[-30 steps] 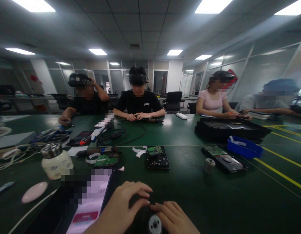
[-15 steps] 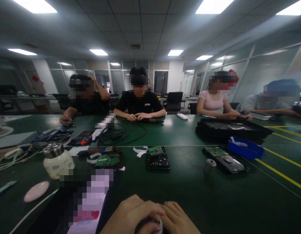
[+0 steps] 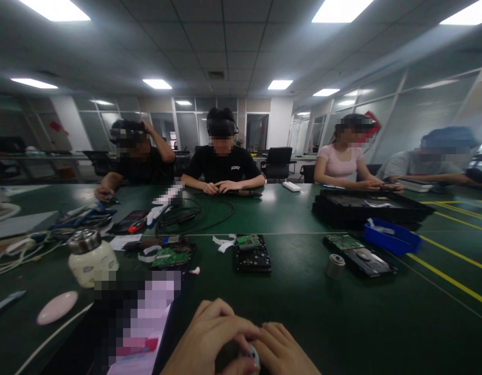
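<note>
At the bottom of the view, my left hand (image 3: pixel 211 338) is curled with its thumb and fingers around a round silver metal part (image 3: pixel 255 357). Only a curved end of this part shows, with dark marks on its face; the fingers hide the rest. My right hand (image 3: pixel 283 346) is closed against its right side, fingers bent over and pressed together. Ahead and to the right, a small silver metal cylinder (image 3: pixel 335 265) stands upright on the green table (image 3: pixel 299 307). Straight ahead lies a black hard drive (image 3: pixel 254 259) with a green circuit board on top.
A tablet-like screen (image 3: pixel 147 333) lies left of my hands, beside a cream jar (image 3: pixel 93 263) and a pink oval object (image 3: pixel 58 307). Other drives (image 3: pixel 360 255) lie farther off, near a blue bin (image 3: pixel 393 238) and a black tray (image 3: pixel 369 211). Several people sit opposite.
The fingers of my left hand have lifted and bent a little more, and more of the metal part's end shows. My right hand stays nearly in place.
</note>
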Available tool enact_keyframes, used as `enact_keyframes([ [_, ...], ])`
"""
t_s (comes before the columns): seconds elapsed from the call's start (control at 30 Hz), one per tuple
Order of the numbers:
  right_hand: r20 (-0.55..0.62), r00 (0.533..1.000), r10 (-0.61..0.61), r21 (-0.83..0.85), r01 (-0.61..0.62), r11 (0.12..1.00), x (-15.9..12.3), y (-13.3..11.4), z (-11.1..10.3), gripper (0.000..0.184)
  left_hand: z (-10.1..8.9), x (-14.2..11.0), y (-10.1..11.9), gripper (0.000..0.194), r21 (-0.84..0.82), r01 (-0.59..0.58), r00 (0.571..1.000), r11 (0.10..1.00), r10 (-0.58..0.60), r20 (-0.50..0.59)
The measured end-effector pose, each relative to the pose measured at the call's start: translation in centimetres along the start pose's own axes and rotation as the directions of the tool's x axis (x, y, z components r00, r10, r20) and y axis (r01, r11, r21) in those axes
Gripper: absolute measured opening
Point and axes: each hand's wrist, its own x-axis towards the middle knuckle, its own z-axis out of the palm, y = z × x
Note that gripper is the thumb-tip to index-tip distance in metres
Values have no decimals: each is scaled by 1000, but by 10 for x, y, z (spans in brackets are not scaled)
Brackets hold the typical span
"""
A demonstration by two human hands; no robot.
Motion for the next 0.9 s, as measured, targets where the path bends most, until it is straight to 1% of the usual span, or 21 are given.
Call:
enact_keyframes([
  [0.07,-28,1000,-6,-26,5,1000,1,0,-1,47,0,0,0,34,-6,-28,1000,1000,28,2],
  [0.17,-70,997,-13,-36,10,999,2,-1,-2,57,0,0,0,42,-24,-67,998,997,67,14],
  [0.23,-81,997,-18,-26,16,1000,2,-1,-2,56,0,0,1,45,-25,-51,999,998,51,6],
  [0.37,-83,996,-31,-43,27,999,-1,3,6,53,3,-1,-1,35,10,-4,999,1000,4,-35],
  [0.43,-75,997,-31,-65,26,998,-4,5,11,48,4,0,-2,32,18,-15,999,1000,16,-34],
  [0.5,-73,997,-25,-74,20,997,-5,5,12,44,4,1,-2,36,11,-38,999,999,38,-15],
  [0.57,-71,997,-19,-52,15,999,-5,4,9,47,3,1,-1,41,4,-47,999,999,47,4],
  [0.63,-64,998,-20,-26,18,999,-3,2,4,52,2,0,0,41,-4,-37,999,999,37,15],
  [0.73,-66,998,-24,-26,22,999,0,0,1,54,3,-2,-2,42,-13,-14,1000,1000,15,10],
  [0.8,-57,998,-14,-17,13,1000,1,0,2,56,5,-3,-4,40,-20,-35,999,999,35,-2],
  [0.9,-57,998,5,1,-5,1000,0,1,6,57,6,-4,-6,34,-19,-79,995,997,78,-59],
])
